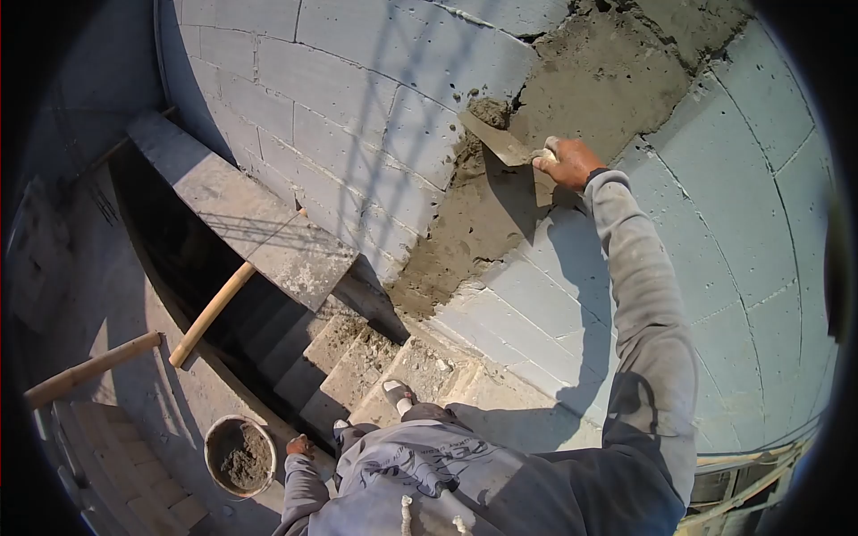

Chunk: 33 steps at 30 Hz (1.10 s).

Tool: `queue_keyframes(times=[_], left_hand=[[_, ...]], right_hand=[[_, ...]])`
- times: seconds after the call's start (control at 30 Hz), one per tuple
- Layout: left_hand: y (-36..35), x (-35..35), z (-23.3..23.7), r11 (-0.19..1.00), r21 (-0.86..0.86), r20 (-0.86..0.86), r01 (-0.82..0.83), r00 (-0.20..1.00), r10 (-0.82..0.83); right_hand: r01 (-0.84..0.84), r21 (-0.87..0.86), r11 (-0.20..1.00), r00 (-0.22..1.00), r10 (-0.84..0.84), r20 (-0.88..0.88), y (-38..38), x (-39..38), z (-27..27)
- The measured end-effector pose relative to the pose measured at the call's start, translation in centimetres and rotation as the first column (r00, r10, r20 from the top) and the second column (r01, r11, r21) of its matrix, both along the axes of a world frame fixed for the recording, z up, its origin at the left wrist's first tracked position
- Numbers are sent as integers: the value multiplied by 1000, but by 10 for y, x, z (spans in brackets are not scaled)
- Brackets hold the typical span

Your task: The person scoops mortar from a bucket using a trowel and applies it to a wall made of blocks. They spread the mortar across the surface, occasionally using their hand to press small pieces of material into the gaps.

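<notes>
My right hand [568,163] is closed round the handle of a trowel [497,141]. The flat blade lies at the wet mortar band [603,76] on the block wall [344,121], with a lump of mortar [490,112] at the blade's far end. The band runs diagonally down between pale blocks. Low in the view, my left hand [300,445] is small beside my body, near a round bucket [241,456] of mortar. Its fingers look curled, but whether they hold anything is too small to tell.
Concrete steps [353,371] descend beside my feet, next to a dark stairwell opening [179,241]. Wooden poles [212,314] jut over its edge. A long slab [241,210] runs along the wall. Stacked blocks [125,464] stand at the lower left.
</notes>
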<state>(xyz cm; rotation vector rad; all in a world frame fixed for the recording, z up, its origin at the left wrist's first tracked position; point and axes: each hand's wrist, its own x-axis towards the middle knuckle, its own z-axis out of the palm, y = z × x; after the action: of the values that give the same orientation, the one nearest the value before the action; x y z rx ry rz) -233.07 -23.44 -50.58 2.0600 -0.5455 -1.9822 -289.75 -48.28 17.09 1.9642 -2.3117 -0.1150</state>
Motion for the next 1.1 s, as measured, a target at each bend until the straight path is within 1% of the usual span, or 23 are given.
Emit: queue_keyframes(times=[0.03,0.07,0.13,0.2,0.27,0.3,0.37,0.4,0.43,0.5,0.53,0.57,0.6,0.63,0.73,0.83,0.87,0.93,0.97,1.0,1.03,1.07,1.1], left_hand=[[-2,-13,29,963,123,31,-238,971,236],[-3,-18,17,959,106,12,-263,965,263],[-14,-41,26,962,74,-4,-262,965,263],[-23,-51,25,965,43,-20,-257,966,258],[-45,-55,1,988,-154,-22,-25,1000,22],[-55,-55,-16,964,-249,-7,93,995,-98],[-59,-57,-34,852,-419,54,313,946,-321],[-68,-63,-15,979,-204,-106,-18,994,-4],[-72,-59,-1,979,-205,-104,-14,995,-8],[-71,-52,17,962,-149,-164,-231,965,206],[-70,-39,8,965,-135,-194,-224,961,196],[-68,-24,-8,969,-122,-223,-217,957,186],[-63,-13,-5,966,-113,-192,-234,959,210],[-58,-4,6,962,-106,-139,-251,962,236],[-35,25,32,955,-88,-11,-283,959,283],[-20,47,44,947,-106,76,-304,947,312],[-16,52,52,944,-116,100,-308,942,319],[-15,54,64,936,-138,142,-323,929,342],[-18,52,68,933,-144,160,-330,923,351],[-17,49,66,938,-141,179,-317,923,340],[-13,45,67,959,-128,224,-254,934,278],[-18,45,73,931,-187,407,312,888,-216],[-24,42,86,641,-156,676,751,554,-486]], right_hand=[[-3,-14,1000,1000,3,-2,3,0,9],[-5,-11,1000,1000,5,-3,8,-1,15],[36,-121,992,998,-30,51,15,-1,27],[29,-97,995,1000,-29,-1,22,5,41],[-11,-88,996,993,1,-116,28,8,43],[-6,-86,996,993,-4,-117,32,9,39],[-84,-209,974,973,35,-228,40,12,21],[-94,-231,968,971,38,-234,46,24,9],[-147,-244,958,971,93,-222,52,36,-6],[-267,-262,927,955,219,-198,65,61,-46],[-320,-264,910,946,292,-141,74,80,-65],[-424,-328,844,904,417,-97,82,92,-92],[-506,-374,777,849,526,-55,89,105,-119],[-538,-341,771,816,578,21,98,124,-135],[-622,-396,675,578,738,349,111,161,-184],[-687,-274,673,434,683,588,107,169,-211],[-691,-285,664,417,689,593,101,160,-215],[-614,-393,684,315,670,673,74,130,-220],[-534,-342,774,287,546,787,53,97,-215],[-161,-325,932,-35,324,946,32,63,-237],[-164,-303,939,-56,298,953,35,33,-278],[79,-127,989,9,127,992,52,15,-324],[313,7,950,49,-24,998,56,14,-345]])
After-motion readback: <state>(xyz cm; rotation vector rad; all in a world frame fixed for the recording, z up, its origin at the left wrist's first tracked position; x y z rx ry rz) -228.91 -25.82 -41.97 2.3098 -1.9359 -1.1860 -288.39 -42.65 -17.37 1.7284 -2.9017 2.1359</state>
